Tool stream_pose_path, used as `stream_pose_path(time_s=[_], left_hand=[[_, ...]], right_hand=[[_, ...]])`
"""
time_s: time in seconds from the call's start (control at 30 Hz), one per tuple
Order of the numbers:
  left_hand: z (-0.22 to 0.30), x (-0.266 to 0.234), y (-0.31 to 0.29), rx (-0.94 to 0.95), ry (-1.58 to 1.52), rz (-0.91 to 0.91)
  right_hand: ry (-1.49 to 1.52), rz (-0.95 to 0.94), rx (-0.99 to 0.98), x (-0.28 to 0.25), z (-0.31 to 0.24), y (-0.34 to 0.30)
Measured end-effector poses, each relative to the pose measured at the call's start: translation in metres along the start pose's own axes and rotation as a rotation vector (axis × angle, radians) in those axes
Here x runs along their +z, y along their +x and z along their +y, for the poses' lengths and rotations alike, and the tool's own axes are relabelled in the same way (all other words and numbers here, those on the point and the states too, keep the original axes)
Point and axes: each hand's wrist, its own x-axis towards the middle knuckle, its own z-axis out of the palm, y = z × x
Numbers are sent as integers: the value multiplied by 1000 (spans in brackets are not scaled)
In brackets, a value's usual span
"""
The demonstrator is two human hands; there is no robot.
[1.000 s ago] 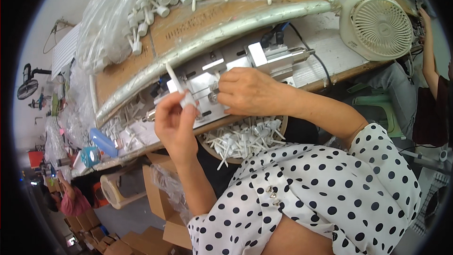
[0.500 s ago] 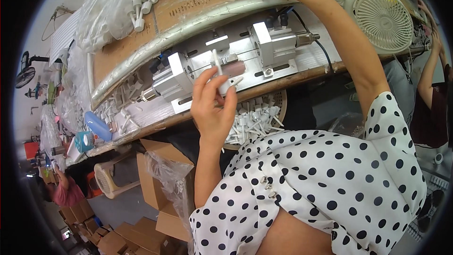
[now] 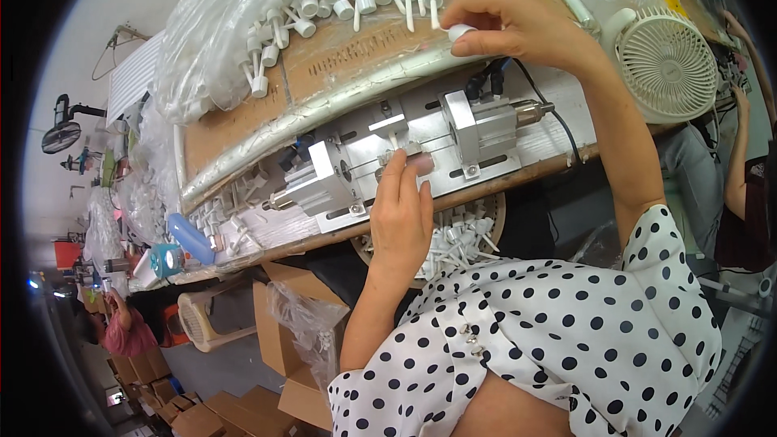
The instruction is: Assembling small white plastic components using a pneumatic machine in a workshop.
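My left hand (image 3: pixel 402 214) reaches over the middle of a metal clamping fixture (image 3: pixel 405 163), fingers stretched out. At its fingertips a slim white stem (image 3: pixel 393 140) stands below a small metal block; whether the fingers grip it is hidden. Above the pile's right end, my right hand (image 3: pixel 518 28) pinches a white cap (image 3: pixel 460 32) between thumb and fingers. Many white caps with stems (image 3: pixel 364 2) lie heaped on the cardboard-topped board (image 3: pixel 348 53) beside that hand.
A round basket (image 3: pixel 500 218) of white stemmed pieces sits below the bench edge. A white fan (image 3: pixel 668 65) stands at the right. Clear plastic bags (image 3: pixel 214 40) cover the board's left. An open carton (image 3: pixel 275 328) stands below left. Other people work at far right and far left.
My left hand has gone from holding white stemmed pieces up in front of the fixture to reaching over its middle. The right hand now shows a pinched white cap. The whole view has shifted.
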Motion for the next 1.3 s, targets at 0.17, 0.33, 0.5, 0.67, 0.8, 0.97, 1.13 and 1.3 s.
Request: stream_pose_path(time_s=[0.17, 0.33, 0.5, 0.67, 0.8, 0.97, 1.13, 1.3], left_hand=[[-10, -19, 26, 41, -102, -137], [-24, -28, 129, 78, -84, 139], [-92, 15, 221, 238, 221, 213], [-87, 19, 224, 193, 236, 129], [-67, -14, 187, -8, -67, 167], [-45, -40, 123, -199, -551, 142], [-43, -46, 37, -279, -668, 204], [-18, -28, -8, -172, -366, 138]], right_hand=[[482, 139, 185, 1, 9, -18], [532, 194, -70, 39, -19, -44], [339, 108, -381, 96, -47, -42], [-130, 145, -553, 132, -28, -36], [-272, 188, -593, 138, -34, -32], [-314, 108, -517, 133, -39, -32], [-133, 89, -417, 75, -27, -3], [-638, 86, -278, 8, 41, 35]])
